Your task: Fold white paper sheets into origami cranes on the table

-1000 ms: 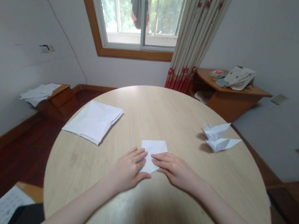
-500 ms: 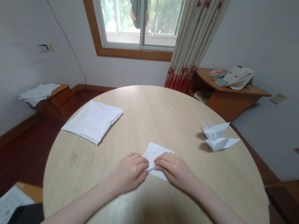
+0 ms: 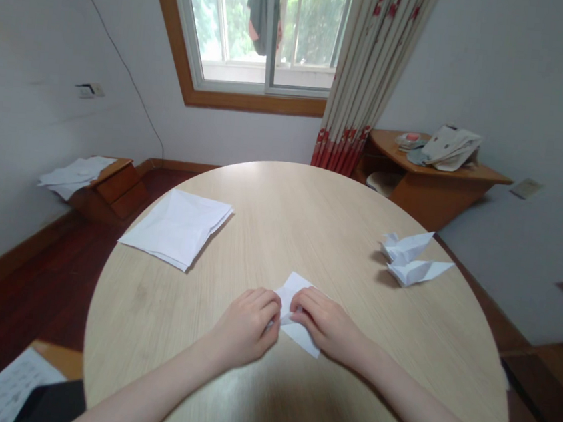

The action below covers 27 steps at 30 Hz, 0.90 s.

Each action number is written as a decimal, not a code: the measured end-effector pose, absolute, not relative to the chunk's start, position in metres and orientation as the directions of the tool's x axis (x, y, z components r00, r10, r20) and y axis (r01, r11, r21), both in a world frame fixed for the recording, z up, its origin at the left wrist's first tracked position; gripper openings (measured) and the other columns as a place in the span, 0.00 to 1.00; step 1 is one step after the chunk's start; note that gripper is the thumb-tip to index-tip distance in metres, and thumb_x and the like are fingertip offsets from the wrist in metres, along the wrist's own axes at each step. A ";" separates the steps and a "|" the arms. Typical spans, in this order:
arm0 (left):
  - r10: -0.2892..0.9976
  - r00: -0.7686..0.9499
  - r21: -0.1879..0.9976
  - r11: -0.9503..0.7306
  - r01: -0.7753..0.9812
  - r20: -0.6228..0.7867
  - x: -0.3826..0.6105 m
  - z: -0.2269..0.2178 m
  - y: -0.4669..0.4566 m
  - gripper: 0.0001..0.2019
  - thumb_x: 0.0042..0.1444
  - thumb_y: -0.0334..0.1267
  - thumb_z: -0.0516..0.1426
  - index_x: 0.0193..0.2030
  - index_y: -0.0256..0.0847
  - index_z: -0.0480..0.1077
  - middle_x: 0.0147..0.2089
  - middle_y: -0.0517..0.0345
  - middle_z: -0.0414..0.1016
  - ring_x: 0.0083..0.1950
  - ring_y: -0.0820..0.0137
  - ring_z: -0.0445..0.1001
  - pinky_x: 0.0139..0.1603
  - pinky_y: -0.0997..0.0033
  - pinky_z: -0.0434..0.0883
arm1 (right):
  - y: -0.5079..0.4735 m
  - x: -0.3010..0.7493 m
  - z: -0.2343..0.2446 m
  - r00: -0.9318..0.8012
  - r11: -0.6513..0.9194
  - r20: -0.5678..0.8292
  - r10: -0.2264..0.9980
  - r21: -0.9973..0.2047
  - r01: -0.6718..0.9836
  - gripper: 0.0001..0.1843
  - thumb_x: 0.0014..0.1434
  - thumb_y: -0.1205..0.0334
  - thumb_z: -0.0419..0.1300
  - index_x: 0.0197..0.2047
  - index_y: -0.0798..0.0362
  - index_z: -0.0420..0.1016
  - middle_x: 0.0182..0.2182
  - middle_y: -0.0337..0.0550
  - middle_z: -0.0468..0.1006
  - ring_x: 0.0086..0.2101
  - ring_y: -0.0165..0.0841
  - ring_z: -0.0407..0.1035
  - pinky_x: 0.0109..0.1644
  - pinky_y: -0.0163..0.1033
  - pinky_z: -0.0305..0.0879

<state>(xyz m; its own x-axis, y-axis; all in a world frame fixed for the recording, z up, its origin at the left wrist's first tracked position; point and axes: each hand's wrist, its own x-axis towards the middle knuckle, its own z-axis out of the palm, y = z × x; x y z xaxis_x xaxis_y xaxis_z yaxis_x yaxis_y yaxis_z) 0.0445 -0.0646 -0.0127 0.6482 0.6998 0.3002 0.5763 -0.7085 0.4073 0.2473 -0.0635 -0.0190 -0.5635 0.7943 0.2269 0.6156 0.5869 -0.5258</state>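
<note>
A small folded white paper (image 3: 295, 306) lies on the round wooden table (image 3: 310, 227) near its front edge. My left hand (image 3: 246, 328) is curled with its fingertips pinching the paper's left side. My right hand (image 3: 327, 323) is curled too and pinches the same paper from the right. The two hands meet over the middle of the paper and hide most of it. One corner sticks out beyond the fingers and another shows below my right hand.
A stack of white sheets (image 3: 176, 227) lies at the table's left. Two folded paper figures (image 3: 410, 258) sit at the right. A low wooden cabinet (image 3: 113, 183) stands on the floor at left, a corner desk (image 3: 431, 170) with clutter at back right.
The paper has turned clockwise and shifted toward me. My fingers went from lying flat on it to curling and pinching it between both hands.
</note>
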 end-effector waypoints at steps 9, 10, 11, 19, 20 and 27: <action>0.785 0.566 0.422 -0.615 0.666 0.251 0.047 -0.020 -0.064 0.07 0.62 0.36 0.56 0.33 0.38 0.67 0.41 0.54 0.70 0.44 0.63 0.68 0.44 0.62 0.67 | -0.065 0.245 -0.019 -0.550 0.523 0.174 0.817 -0.625 0.579 0.07 0.65 0.69 0.47 0.36 0.52 0.65 0.35 0.44 0.71 0.36 0.34 0.65 0.41 0.39 0.63; 0.797 0.554 0.421 -0.600 0.680 0.242 0.048 -0.021 -0.064 0.07 0.61 0.37 0.57 0.32 0.38 0.67 0.41 0.54 0.70 0.44 0.63 0.67 0.44 0.62 0.66 | -0.064 0.245 -0.020 -0.544 0.517 0.176 0.821 -0.634 0.575 0.07 0.65 0.69 0.47 0.37 0.52 0.64 0.35 0.44 0.71 0.36 0.34 0.65 0.41 0.40 0.63; 0.805 0.545 0.420 -0.589 0.690 0.234 0.048 -0.021 -0.064 0.07 0.61 0.37 0.57 0.32 0.38 0.67 0.41 0.54 0.70 0.44 0.63 0.67 0.44 0.61 0.66 | -0.064 0.244 -0.020 -0.536 0.510 0.178 0.825 -0.642 0.572 0.07 0.64 0.69 0.47 0.37 0.52 0.64 0.35 0.44 0.71 0.37 0.34 0.65 0.42 0.40 0.63; 0.824 0.528 0.414 -0.562 0.716 0.207 0.049 -0.017 -0.064 0.06 0.60 0.38 0.58 0.34 0.39 0.67 0.41 0.54 0.69 0.44 0.62 0.66 0.44 0.60 0.64 | -0.063 0.243 -0.021 -0.475 0.481 0.176 0.862 -0.581 0.657 0.06 0.60 0.73 0.52 0.36 0.52 0.62 0.37 0.46 0.71 0.40 0.38 0.63 0.44 0.43 0.63; 0.826 0.527 0.412 -0.560 0.719 0.202 0.050 -0.017 -0.064 0.06 0.59 0.38 0.58 0.35 0.39 0.66 0.41 0.55 0.69 0.44 0.62 0.66 0.44 0.60 0.64 | -0.063 0.242 -0.021 -0.470 0.480 0.176 0.865 -0.566 0.670 0.06 0.60 0.73 0.53 0.37 0.52 0.62 0.37 0.46 0.71 0.40 0.38 0.63 0.43 0.44 0.63; 0.825 0.529 0.394 -0.561 0.728 0.197 0.051 -0.020 -0.062 0.10 0.58 0.42 0.60 0.35 0.39 0.67 0.41 0.55 0.69 0.44 0.62 0.65 0.45 0.60 0.63 | -0.065 0.237 -0.019 -0.461 0.485 0.174 0.870 -0.468 0.738 0.07 0.60 0.74 0.52 0.35 0.52 0.61 0.36 0.46 0.71 0.37 0.38 0.63 0.40 0.43 0.61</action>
<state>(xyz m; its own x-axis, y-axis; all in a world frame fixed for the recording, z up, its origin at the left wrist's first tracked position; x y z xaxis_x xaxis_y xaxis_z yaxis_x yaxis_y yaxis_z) 0.0511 -0.0617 -0.0201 0.5294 0.8253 0.1967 0.7279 -0.5609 0.3943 0.2367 -0.0651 -0.0188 -0.4615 0.8700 0.1736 0.7384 0.4851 -0.4684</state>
